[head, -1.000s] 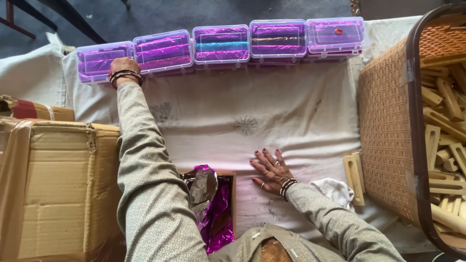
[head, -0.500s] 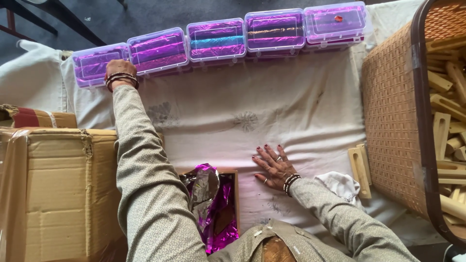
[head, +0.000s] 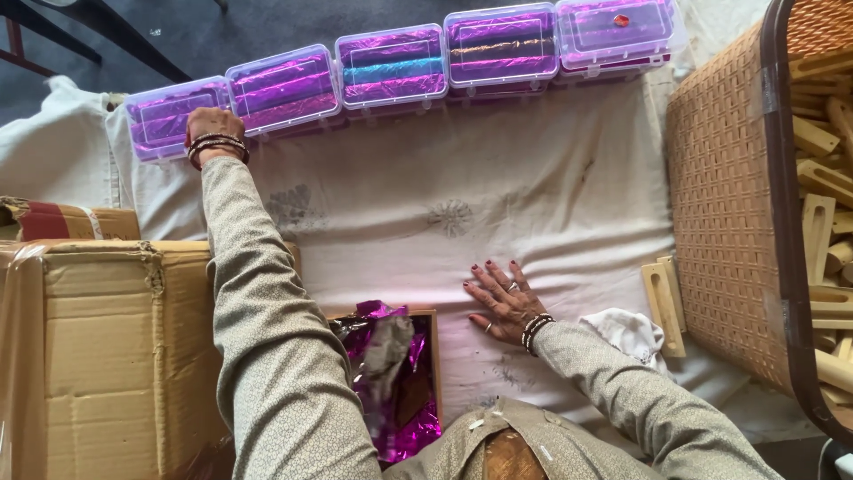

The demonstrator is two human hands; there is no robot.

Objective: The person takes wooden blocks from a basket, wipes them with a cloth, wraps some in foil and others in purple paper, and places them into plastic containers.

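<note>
The leftmost clear plastic box (head: 169, 127), lined with purple foil, sits at the far left end of a row of five such boxes (head: 400, 64) along the far edge of a white cloth (head: 462, 187). The left hand (head: 210, 126) rests on its near right corner, fingers curled over the lid; whether its grip closes on the box cannot be told. The right hand (head: 503, 300) lies flat on the cloth, fingers spread wide, holding nothing. Between the two hands the cloth is bare and offers open room. A wooden box (head: 402, 378) with crumpled purple foil sits close to the body, just left of the right hand. A cardboard carton (head: 107, 347) bounds the left side, a woven basket (head: 724, 213) of wooden pieces (head: 822, 231) bounds the right, with two loose wooden blocks (head: 665, 304) against its wall. Compared with a second ago, both hands keep their places; the view has only shifted slightly.
</note>
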